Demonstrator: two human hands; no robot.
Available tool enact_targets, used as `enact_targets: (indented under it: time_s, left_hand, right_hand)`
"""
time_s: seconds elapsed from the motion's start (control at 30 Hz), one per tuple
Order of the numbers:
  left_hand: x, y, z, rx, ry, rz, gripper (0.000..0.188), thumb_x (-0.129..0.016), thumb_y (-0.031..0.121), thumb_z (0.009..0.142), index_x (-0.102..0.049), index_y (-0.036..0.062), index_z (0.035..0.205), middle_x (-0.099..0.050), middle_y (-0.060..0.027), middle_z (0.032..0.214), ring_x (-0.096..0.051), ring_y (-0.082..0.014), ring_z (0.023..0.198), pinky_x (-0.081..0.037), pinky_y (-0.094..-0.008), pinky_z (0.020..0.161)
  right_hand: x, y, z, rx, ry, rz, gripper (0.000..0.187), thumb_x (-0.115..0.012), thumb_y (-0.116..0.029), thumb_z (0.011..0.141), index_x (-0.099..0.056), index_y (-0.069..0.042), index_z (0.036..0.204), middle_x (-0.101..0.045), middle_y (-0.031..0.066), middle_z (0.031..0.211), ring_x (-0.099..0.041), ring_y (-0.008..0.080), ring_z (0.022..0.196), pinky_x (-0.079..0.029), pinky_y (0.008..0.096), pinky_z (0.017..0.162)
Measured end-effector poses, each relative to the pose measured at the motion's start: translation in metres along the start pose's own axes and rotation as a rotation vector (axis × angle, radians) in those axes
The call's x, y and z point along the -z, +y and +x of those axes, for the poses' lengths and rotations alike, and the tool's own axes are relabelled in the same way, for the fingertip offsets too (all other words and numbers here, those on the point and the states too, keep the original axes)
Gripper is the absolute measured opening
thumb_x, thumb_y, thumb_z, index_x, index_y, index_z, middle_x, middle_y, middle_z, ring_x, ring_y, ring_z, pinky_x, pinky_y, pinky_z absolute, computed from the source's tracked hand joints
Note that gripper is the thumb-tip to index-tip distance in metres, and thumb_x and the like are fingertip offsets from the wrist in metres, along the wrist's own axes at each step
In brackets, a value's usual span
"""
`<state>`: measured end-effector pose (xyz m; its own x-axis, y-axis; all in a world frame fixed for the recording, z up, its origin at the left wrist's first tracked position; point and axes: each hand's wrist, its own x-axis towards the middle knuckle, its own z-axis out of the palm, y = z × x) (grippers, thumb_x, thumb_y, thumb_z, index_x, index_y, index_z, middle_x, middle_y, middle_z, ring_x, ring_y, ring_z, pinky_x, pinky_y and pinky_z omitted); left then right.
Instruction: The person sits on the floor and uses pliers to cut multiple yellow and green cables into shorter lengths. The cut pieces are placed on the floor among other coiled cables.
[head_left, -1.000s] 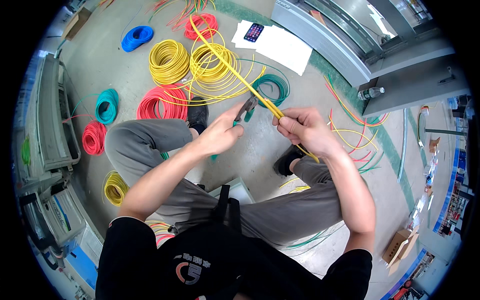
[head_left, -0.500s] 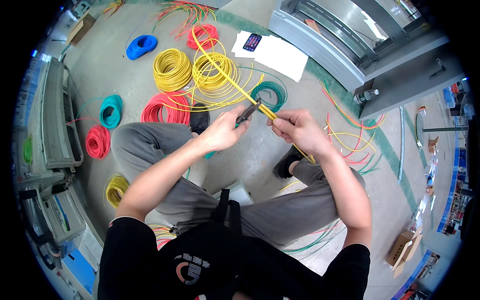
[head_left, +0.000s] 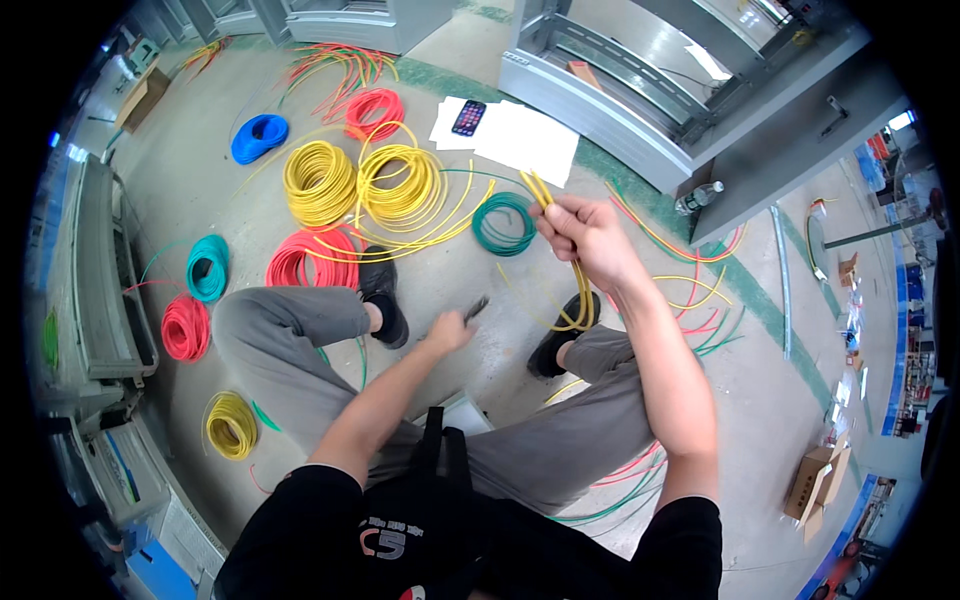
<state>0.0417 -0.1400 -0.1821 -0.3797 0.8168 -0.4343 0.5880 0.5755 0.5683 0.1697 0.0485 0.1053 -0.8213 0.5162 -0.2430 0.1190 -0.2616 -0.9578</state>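
Low between my knees, my left hand (head_left: 449,332) is closed round a pair of dark-jawed cutters (head_left: 478,307), whose handles are mostly hidden in the fist. My right hand (head_left: 594,240) is raised in front of the right knee, pinching several yellow wires (head_left: 538,188). Short ends of these wires stick up past the fingers, and their lengths hang in a loop below, near my right shoe (head_left: 549,352). Beyond the hands, a loosened coil of yellow wire (head_left: 432,190) lies on the floor beside a tighter yellow coil (head_left: 318,187). A dark green coil (head_left: 503,224) lies nearest the right hand.
Red coils (head_left: 312,262), a blue coil (head_left: 260,139) and a teal coil (head_left: 207,267) lie to the left. White papers (head_left: 530,145) carry a phone (head_left: 468,118). A grey metal cabinet frame (head_left: 600,120) stands far right, with a plastic bottle (head_left: 699,198) beside it.
My left hand has drawn the cutters away from the yellow wires, down toward my lap. The long wire stretch beyond the cutters no longer extends from my right hand; short ends show there.
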Motion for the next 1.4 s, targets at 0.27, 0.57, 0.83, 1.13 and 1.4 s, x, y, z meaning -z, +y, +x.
enact_targets:
  time_s: [0.27, 0.57, 0.83, 1.13, 1.4]
  left_hand:
    - [0.044, 0.118, -0.044, -0.878, 0.241, -0.195, 0.033, -0.063, 0.020, 0.085, -0.054, 0.0009, 0.111, -0.057, -0.0152, 0.110, -0.055, -0.0354, 0.099, -0.044, -0.0451, 0.087]
    - [0.057, 0.103, -0.032, -0.931, 0.425, 0.046, 0.027, -0.060, 0.019, 0.087, -0.057, 0.0034, 0.109, -0.056, -0.0120, 0.109, -0.058, -0.0305, 0.096, -0.049, -0.0393, 0.078]
    - [0.051, 0.071, -0.021, -0.881, 0.226, 0.002, 0.022, -0.060, 0.013, 0.080, -0.060, 0.0070, 0.101, -0.065, -0.0102, 0.079, -0.064, -0.0288, 0.072, -0.051, -0.0405, 0.061]
    - [0.114, -0.099, 0.010, -0.146, 0.011, 0.725, 0.012, -0.058, 0.012, 0.077, -0.061, 0.0067, 0.088, -0.068, -0.0117, 0.082, -0.067, -0.0289, 0.075, -0.053, -0.0408, 0.061]
    - [0.112, -0.162, 0.076, 0.100, -0.129, 0.500, 0.030, -0.060, 0.031, 0.084, -0.067, 0.0049, 0.096, -0.065, -0.0158, 0.104, -0.062, -0.0313, 0.102, -0.052, -0.0444, 0.084]
  right_hand:
    - [0.035, -0.027, -0.008, 0.204, 0.053, 0.380, 0.030, -0.051, -0.011, 0.095, -0.049, 0.011, 0.116, -0.045, 0.0001, 0.080, -0.030, 0.0018, 0.056, -0.026, 0.0154, 0.049]
    - [0.057, -0.038, -0.020, 0.424, 0.068, 0.529, 0.032, -0.046, -0.012, 0.097, -0.046, 0.011, 0.120, -0.038, -0.0012, 0.075, -0.029, 0.0033, 0.057, -0.025, 0.0176, 0.047]
    - [0.078, -0.037, -0.012, 0.350, 0.822, -0.081, 0.030, -0.046, -0.013, 0.098, -0.053, 0.011, 0.113, -0.060, 0.0104, 0.087, -0.055, 0.0111, 0.068, -0.047, 0.0232, 0.060]
    - [0.082, -0.032, -0.012, 0.475, 0.807, -0.182, 0.028, -0.048, -0.016, 0.098, -0.057, 0.007, 0.113, -0.062, 0.0073, 0.087, -0.053, 0.0092, 0.069, -0.043, 0.0226, 0.061]
    - [0.072, -0.022, 0.000, 0.390, 0.759, -0.209, 0.028, -0.047, -0.017, 0.099, -0.056, 0.005, 0.114, -0.058, 0.0045, 0.088, -0.049, 0.0070, 0.067, -0.038, 0.0197, 0.056]
